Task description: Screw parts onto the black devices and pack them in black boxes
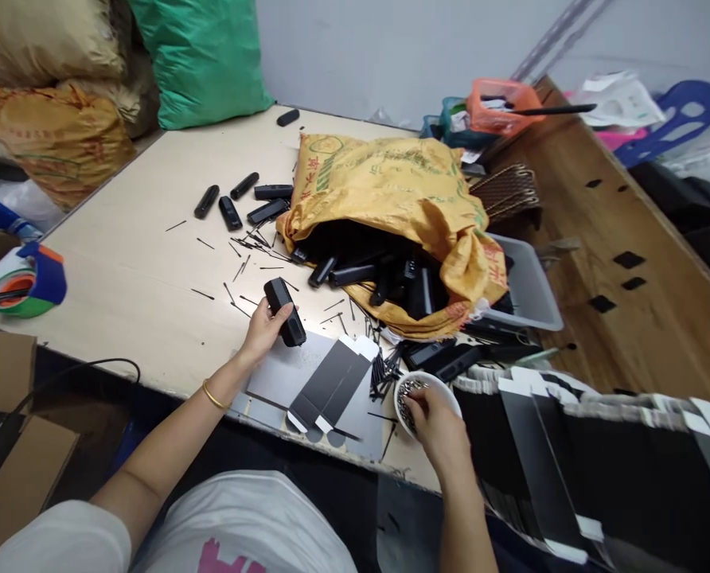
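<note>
My left hand (260, 333) grips a black oblong plastic device (286, 312), tilted above a grey sheet (307, 350) at the table's near edge. A flattened black carton (333, 383) with white end flaps lies on that sheet. To the right, my right hand (443, 430) dips into a white bowl (446, 388) of small metal pieces (410, 391). Its thumb and fingers are pinched together, and whatever is between them is hidden. Thin black sticks (384, 370) lie in a bunch beside the bowl.
An open yellow woven sack (384, 179) spills black devices (355, 274) onto the table (134, 239). Loose sticks and several devices lie left of it. Stacked flat black cartons (606, 461) stand at right, before a wooden board (575, 207). Tape rolls (26, 282) sit at far left.
</note>
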The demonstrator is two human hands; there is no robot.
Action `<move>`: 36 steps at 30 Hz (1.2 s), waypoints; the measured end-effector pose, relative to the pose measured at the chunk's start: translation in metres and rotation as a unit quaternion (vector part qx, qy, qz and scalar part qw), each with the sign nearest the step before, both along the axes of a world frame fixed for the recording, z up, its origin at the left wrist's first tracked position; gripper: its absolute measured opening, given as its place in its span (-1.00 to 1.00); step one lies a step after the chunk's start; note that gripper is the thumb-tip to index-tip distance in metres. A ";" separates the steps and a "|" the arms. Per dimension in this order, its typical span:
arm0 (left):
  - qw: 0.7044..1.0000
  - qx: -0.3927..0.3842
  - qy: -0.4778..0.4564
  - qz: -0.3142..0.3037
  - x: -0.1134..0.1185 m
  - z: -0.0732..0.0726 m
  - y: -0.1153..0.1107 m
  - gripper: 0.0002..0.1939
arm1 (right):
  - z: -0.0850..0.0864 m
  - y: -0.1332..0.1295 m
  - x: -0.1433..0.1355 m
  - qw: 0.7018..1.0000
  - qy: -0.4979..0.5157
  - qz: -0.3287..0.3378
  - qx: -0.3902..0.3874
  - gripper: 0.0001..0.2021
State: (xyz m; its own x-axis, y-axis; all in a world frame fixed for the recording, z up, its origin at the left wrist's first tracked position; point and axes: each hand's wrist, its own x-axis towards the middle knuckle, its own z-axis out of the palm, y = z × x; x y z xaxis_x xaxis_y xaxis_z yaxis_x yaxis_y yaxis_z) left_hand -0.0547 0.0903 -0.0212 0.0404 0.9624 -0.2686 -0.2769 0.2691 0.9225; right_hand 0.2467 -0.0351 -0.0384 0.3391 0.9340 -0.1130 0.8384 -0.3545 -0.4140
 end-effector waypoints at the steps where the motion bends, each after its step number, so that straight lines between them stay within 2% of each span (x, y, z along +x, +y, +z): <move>1: 0.999 0.008 0.033 -0.013 0.003 -0.003 0.001 -0.46 | -0.003 -0.002 -0.001 1.000 0.000 0.008 0.000 -0.84; 6: 0.975 0.043 0.203 -0.081 0.013 -0.017 0.004 -0.55 | -0.008 -0.004 -0.008 1.000 -0.007 0.019 0.004 -0.84; 11: 0.958 0.067 0.258 -0.109 0.014 -0.019 0.006 -0.57 | -0.009 -0.008 -0.003 1.000 0.013 0.015 0.002 -0.85; 14: 0.941 0.082 0.309 -0.111 0.014 -0.016 0.009 -0.55 | -0.004 -0.005 -0.015 0.994 0.010 0.003 0.107 -0.83; 16: 0.925 0.093 0.353 -0.104 0.015 -0.014 0.013 -0.46 | 0.001 0.005 -0.031 0.984 0.024 0.032 0.174 -0.83; 17: 0.916 0.107 0.375 -0.090 0.016 -0.013 0.014 -0.41 | 0.003 0.013 -0.041 0.981 0.033 0.060 0.184 -0.84; 20: 0.881 0.189 0.431 -0.056 0.023 -0.013 0.005 -0.32 | 0.002 0.044 -0.062 0.985 0.017 0.129 0.118 -0.69; 21: 0.869 0.219 0.438 -0.072 0.025 -0.015 -0.003 -0.32 | 0.001 0.055 -0.064 0.987 0.000 0.136 0.084 -0.62; 23: 0.847 0.262 0.434 -0.161 0.031 -0.020 -0.025 -0.35 | -0.003 0.074 -0.062 0.989 -0.018 0.146 0.018 -0.60; 25: 0.832 0.269 0.412 -0.256 0.036 -0.025 -0.046 -0.40 | -0.003 0.088 -0.053 0.985 -0.003 0.168 -0.040 -0.68; 26: 0.834 0.260 0.401 -0.275 0.038 -0.026 -0.053 -0.41 | -0.001 0.093 -0.049 0.981 0.013 0.184 -0.059 -0.73; 28: 0.869 0.224 0.351 -0.268 0.037 -0.020 -0.058 -0.37 | 0.010 0.099 -0.042 0.973 0.058 0.215 -0.057 -0.77; 30: 0.925 0.147 0.221 -0.272 0.031 -0.006 -0.053 -0.33 | 0.028 0.100 -0.042 0.965 0.127 0.229 0.008 -0.77; 31: 0.940 0.104 0.143 -0.293 0.026 0.002 -0.049 -0.35 | 0.037 0.099 -0.045 0.955 0.177 0.233 0.045 -0.76; 32: 0.941 0.059 0.064 -0.328 0.022 0.011 -0.046 -0.39 | 0.045 0.098 -0.050 0.939 0.237 0.240 0.074 -0.75; 34: 0.911 -0.023 -0.079 -0.404 0.015 0.026 -0.044 -0.38 | 0.058 0.096 -0.062 0.887 0.365 0.258 0.115 -0.72; 35: 0.897 -0.053 -0.133 -0.418 0.012 0.031 -0.045 -0.35 | 0.061 0.095 -0.069 0.857 0.423 0.262 0.130 -0.71; 36: 0.893 -0.073 -0.180 -0.405 0.010 0.033 -0.046 -0.34 | 0.061 0.096 -0.077 0.833 0.469 0.254 0.146 -0.69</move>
